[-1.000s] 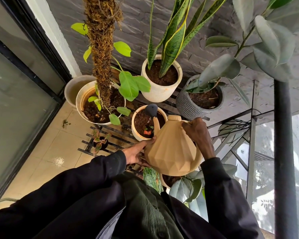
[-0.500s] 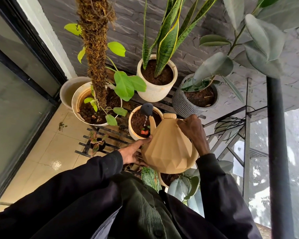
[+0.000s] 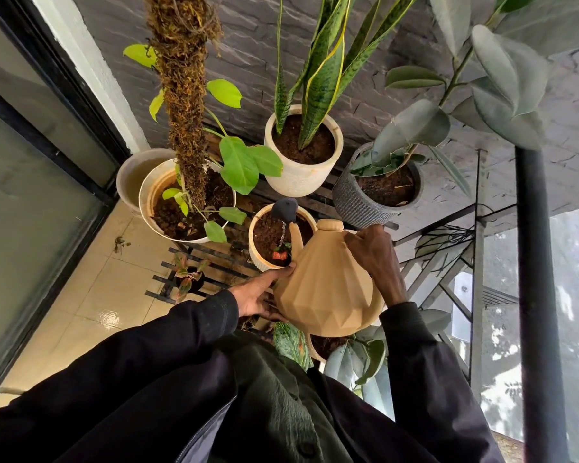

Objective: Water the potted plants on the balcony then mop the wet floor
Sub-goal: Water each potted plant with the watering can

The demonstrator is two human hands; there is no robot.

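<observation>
The right hand (image 3: 375,259) is curled round the handle of the tan watering can (image 3: 325,295); the left hand (image 3: 256,297) is laid flat, fingers straight, against its side. The can is held tilted just beside the small cream pot (image 3: 256,259), with the spout head (image 3: 284,208) above the pot's soil and water falling in.

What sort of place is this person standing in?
Probably a home balcony: potted plants like the snake plant stand on a slatted rack, a glass door borders the tiled floor, and a dark metal post fronts open daylight.
</observation>
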